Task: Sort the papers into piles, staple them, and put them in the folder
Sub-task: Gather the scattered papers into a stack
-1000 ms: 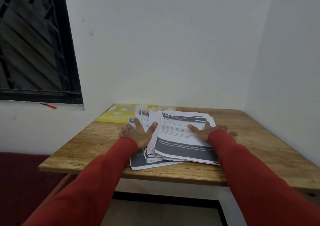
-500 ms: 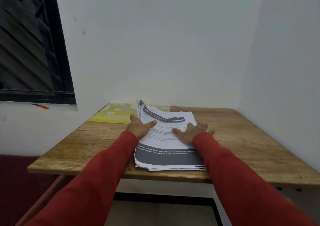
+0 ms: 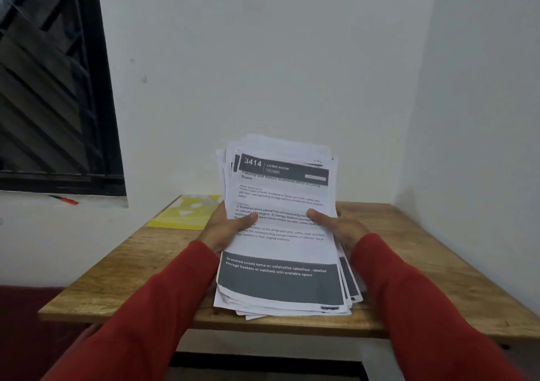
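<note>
tabletop: I see a light-brown, wood-grain rectangular tabletop (image 3: 117, 281) set into the wall corner.
folder: a yellow plastic folder (image 3: 187, 214) lies flat at its far-left end.
papers: the printed white stack (image 3: 280, 263) has its near edge resting on the front.

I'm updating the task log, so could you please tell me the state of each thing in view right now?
Stack of papers: gathered, far end tilted up, near edge on the table, unsorted.
Left hand: grips the stack's left edge, thumb on top.
Right hand: grips the stack's right edge, thumb on top.
Yellow folder: flat on the table's far left corner, closed.
Table: bears the stack and folder.
Red pen: lying on the window sill.
</note>
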`<state>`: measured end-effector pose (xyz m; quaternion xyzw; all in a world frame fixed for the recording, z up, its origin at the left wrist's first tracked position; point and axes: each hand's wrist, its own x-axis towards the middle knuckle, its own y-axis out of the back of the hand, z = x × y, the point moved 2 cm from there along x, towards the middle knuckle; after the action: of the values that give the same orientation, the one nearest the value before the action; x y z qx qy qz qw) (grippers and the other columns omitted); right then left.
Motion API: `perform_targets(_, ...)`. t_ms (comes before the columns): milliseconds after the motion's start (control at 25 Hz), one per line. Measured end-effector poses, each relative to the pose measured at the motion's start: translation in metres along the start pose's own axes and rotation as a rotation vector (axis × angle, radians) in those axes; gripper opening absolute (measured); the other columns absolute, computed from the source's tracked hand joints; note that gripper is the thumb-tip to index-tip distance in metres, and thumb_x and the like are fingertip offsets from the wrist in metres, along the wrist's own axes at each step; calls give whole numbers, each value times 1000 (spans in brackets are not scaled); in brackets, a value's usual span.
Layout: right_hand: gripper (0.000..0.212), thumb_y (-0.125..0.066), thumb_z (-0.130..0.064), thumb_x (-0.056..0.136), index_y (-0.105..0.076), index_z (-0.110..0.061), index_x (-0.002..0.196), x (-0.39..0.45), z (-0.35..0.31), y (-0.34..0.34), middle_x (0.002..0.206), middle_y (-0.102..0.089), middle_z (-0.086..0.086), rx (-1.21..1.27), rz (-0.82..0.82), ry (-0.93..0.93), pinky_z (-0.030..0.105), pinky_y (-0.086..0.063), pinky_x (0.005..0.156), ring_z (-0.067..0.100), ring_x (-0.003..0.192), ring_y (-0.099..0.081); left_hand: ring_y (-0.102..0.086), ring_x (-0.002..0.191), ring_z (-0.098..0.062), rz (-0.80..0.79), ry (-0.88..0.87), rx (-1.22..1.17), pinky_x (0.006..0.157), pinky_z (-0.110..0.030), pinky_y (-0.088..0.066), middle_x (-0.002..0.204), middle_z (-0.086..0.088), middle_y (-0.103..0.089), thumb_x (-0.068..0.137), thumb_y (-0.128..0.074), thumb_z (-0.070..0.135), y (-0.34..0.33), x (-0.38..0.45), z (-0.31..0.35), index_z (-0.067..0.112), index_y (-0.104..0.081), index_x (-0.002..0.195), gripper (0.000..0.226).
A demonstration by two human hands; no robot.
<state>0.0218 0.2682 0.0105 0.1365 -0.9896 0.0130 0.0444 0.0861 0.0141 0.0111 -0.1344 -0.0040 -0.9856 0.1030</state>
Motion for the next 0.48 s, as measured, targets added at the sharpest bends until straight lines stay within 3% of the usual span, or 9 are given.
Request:
perform_targets(40,49,-79,-13,81,-61,-6,125,-6,-13,-1,114,-73,12,34,-1,62,39,-60,86,26,98,-73,-71,99,-26,-7,-39,-14,76,-29,-59,113,-10,-72,86,-71,0,-3,3,7,4,-58,125,41)
perform_targets(120,32,-70,1,87,-64,-9,117,-8,-38,-6,108,-75,8,-10,76,252,38,-59,87,27,103,-71,-68,108,-27,-29,-141,4,87,-37,-58,116,-7,-72,83,-76,15,-11,9,27,8,-56,127,48)
perform_targets(240,34,-64,-1,91,-62,-17,120,-5,-78,-8,111,-73,-1,-116,175,485,35,-56,91,18,104,-70,-66,113,-20,28,-350,113,98,-46,-53,122,-2,-68,88,-73,19,-24,20,73,18,-51,127,45)
perform_targets(360,35,-62,-2,93,-58,-13,126,-8,-110,-2,115,-71,-1,-115,197,615,28,-55,91,13,105,-69,-67,107,-14,111,-524,196,95,-46,-55,116,7,-67,91,-70,20,-35,31,115,26,-50,122,38)
perform_targets(480,38,-67,-5,91,-57,-12,127,-15,-129,7,116,-70,-2,-115,176,658,28,-56,94,9,104,-69,-68,104,-14,100,-551,178,89,-48,-58,115,9,-67,88,-73,32,-40,34,125,28,-49,122,42)
